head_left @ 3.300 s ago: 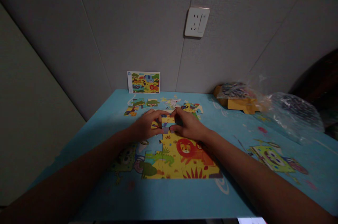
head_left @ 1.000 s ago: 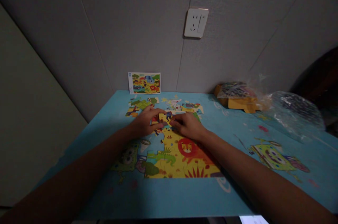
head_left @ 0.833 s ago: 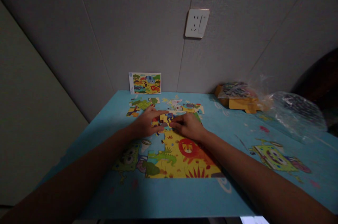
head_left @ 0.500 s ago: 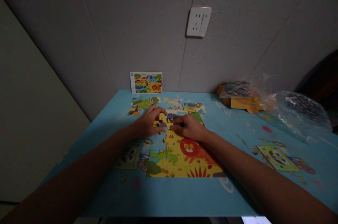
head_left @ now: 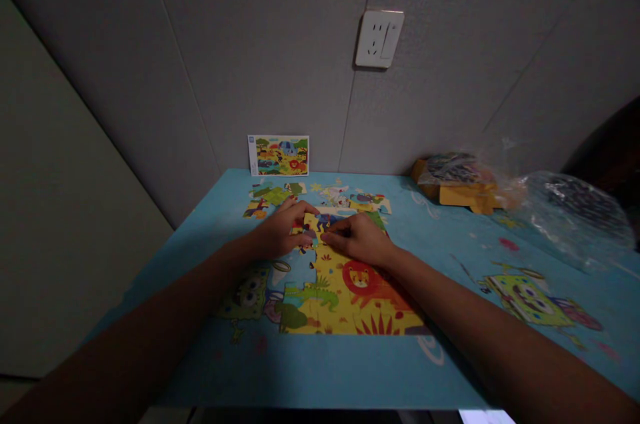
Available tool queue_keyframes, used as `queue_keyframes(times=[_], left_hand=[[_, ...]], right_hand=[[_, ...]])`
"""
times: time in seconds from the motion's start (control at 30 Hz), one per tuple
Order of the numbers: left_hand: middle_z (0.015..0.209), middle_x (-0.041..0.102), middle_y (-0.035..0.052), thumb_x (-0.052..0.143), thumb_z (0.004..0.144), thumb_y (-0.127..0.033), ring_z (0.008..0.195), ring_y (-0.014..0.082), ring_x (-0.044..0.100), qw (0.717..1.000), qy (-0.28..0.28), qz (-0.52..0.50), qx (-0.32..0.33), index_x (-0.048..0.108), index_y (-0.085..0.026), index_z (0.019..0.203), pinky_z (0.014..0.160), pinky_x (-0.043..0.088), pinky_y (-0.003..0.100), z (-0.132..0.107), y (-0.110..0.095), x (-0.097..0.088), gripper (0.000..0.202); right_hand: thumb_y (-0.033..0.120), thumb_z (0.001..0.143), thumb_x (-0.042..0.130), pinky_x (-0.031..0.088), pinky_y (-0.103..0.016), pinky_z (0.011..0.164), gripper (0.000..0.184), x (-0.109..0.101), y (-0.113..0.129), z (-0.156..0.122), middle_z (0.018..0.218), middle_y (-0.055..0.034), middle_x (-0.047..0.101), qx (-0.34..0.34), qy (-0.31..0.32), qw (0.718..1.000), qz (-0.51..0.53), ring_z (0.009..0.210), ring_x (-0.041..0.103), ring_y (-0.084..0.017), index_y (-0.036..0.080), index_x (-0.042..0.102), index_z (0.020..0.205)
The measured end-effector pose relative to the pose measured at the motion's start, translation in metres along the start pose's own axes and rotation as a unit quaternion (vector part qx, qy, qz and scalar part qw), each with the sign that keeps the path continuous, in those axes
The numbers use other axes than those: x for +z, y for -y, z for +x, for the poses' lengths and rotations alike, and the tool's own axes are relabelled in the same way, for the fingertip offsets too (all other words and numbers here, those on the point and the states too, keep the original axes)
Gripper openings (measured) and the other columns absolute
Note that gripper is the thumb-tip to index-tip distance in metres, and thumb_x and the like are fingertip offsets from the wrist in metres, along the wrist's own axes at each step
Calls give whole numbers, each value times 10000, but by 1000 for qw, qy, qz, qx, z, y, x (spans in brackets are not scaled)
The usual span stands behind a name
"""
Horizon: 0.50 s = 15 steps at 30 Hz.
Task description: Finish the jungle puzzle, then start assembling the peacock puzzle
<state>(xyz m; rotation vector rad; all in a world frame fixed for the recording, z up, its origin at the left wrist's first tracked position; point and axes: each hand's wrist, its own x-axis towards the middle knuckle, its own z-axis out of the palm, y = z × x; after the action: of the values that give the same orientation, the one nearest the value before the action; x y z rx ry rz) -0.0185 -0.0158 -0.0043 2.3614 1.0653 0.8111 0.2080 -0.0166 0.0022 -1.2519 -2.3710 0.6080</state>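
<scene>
A partly joined jigsaw puzzle [head_left: 333, 277] with a lion and a crocodile lies flat on the table. My left hand [head_left: 281, 229] is at its upper left edge, thumb and fingers curled around a puzzle piece [head_left: 310, 223]. That piece is partly covered by the fingers, and I cannot tell whether it is fully locked in. My right hand [head_left: 364, 239] rests on the upper middle of the puzzle, thumb and forefinger drawn together at the piece beside it. What lies between those fingertips is mostly hidden.
Loose puzzle pieces [head_left: 275, 196] lie behind my left hand, and joined pieces [head_left: 370, 201] behind the right. A picture card [head_left: 280, 156] leans on the wall. An orange box [head_left: 463, 193] and clear plastic bag [head_left: 575, 211] sit at the right on the blue tablecloth [head_left: 240, 371].
The right thumb and forefinger have come closer together. My left thumb has shifted slightly upward at the puzzle's edge. The camera view has moved a little.
</scene>
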Motion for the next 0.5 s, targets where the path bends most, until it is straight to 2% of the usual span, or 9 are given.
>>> queue_keyframes(times=[0.1,0.17,0.2,0.33,0.5], left_hand=[[907,669,34,624,798,-257,863,202,606,997,19,-57,-41,544,-174,1094,813,463,337,0,-1,-2,318],[803,675,4,599,799,-238,754,170,611,995,27,-77,-59,558,-166,1058,747,462,303,1,-3,-4,272],[754,667,-10,605,784,-227,718,159,605,995,30,-76,-64,570,-162,1036,724,455,289,1,-3,-5,263],[648,625,-41,663,721,-239,642,136,580,994,59,-65,-66,607,-154,953,667,427,260,0,-5,-10,253],[668,657,-24,664,728,-284,663,140,607,990,68,-106,-67,617,-156,943,671,441,260,0,2,-11,256]], right_hand=[[428,818,624,281,-241,517,342,0,3,0,564,31,539,38,-40,998,27,507,436,-105,163,723,1011],[378,798,656,307,-234,528,433,1,4,-1,608,34,558,10,-44,998,50,535,478,-113,174,649,1179],[352,800,654,315,-232,530,443,1,5,-1,614,37,554,-9,-34,998,60,537,486,-113,173,629,1205],[326,823,630,320,-228,523,369,4,9,-4,588,42,528,-42,14,996,83,514,482,-107,134,640,1139],[333,850,601,294,-231,525,355,4,11,-7,573,39,532,-53,2,997,48,506,472,-107,123,644,1132]])
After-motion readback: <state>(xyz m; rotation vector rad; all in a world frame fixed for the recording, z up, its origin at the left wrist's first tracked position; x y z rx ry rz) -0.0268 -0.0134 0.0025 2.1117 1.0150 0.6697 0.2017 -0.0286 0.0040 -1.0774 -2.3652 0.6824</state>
